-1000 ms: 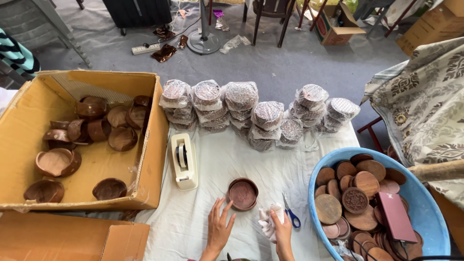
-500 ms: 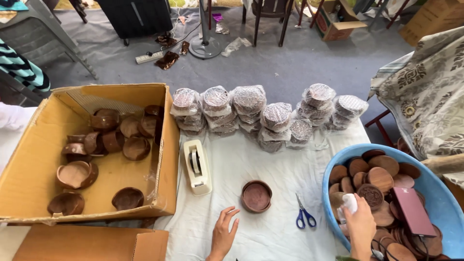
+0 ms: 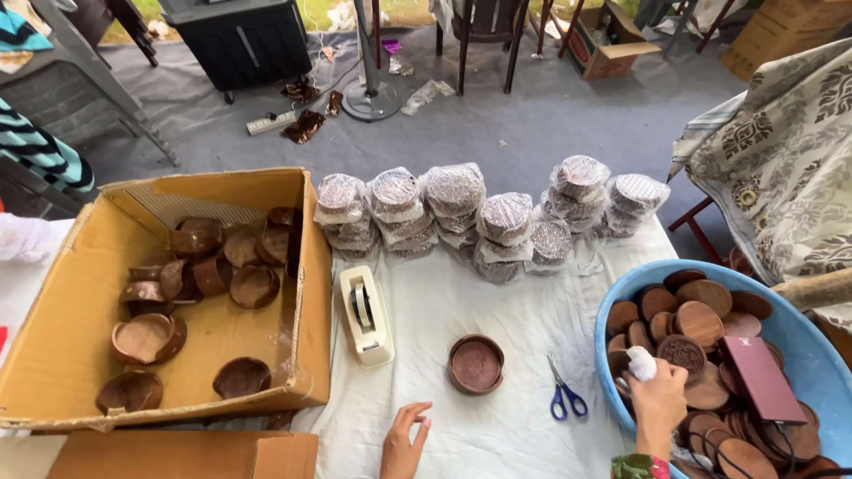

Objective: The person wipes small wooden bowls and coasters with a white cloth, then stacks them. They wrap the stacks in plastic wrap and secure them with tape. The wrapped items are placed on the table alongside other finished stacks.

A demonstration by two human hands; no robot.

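Note:
My left hand (image 3: 404, 439) rests on the white cloth (image 3: 497, 310) with fingers apart, empty, just below and left of a small round brown wooden dish (image 3: 477, 364). My right hand (image 3: 658, 399) is over the blue tub (image 3: 816, 355) at the right, holding a crumpled white cloth (image 3: 641, 363) and touching the brown wooden discs (image 3: 697, 324) piled inside. Blue-handled scissors (image 3: 565, 393) lie on the cloth between the dish and the tub.
An open cardboard box (image 3: 89, 310) at left holds several brown bowls. A white tape dispenser (image 3: 366, 315) stands beside it. Plastic-wrapped stacks (image 3: 453, 208) line the table's far edge. A dark red flat case (image 3: 761, 377) lies in the tub. Patterned fabric (image 3: 790, 160) hangs at right.
My right hand has moved from beside the scissors to the blue tub, carrying the white cloth. My left hand stays on the table cloth. The view has shifted slightly.

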